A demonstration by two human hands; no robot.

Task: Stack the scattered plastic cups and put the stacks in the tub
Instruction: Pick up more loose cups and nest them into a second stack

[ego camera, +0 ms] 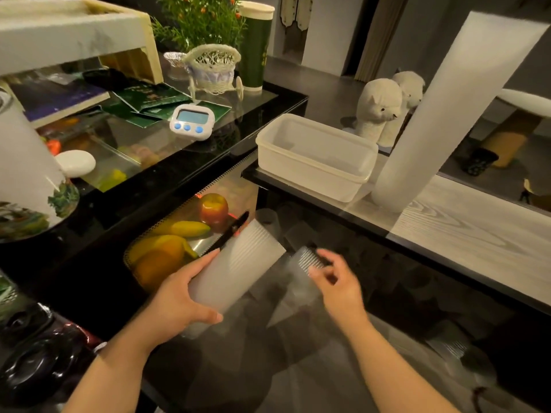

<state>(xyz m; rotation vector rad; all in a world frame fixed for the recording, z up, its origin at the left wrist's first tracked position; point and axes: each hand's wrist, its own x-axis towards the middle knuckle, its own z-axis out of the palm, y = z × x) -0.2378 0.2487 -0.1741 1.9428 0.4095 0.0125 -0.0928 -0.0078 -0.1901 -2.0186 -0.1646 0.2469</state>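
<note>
My left hand [176,299] grips a stack of frosted ribbed plastic cups [238,263], held tilted with its open end toward the upper right. Just right of that open end, my right hand [338,283] pinches a single clear ribbed cup [302,260] by its rim; motion blurs it. The white plastic tub [313,171] stands empty on the table's far edge. Loose clear cups lie on the dark glass table, one [268,217] behind the stack and one [447,345] at the right. A very tall white stack of cups [447,114] leans beside the tub.
A tray of fruit [179,239] with a black knife [231,231] lies left of the stack. A timer [192,120], a wicker basket ornament [213,70] and a green tumbler [255,43] stand on the counter behind. Plush toys [378,108] sit beyond the tub.
</note>
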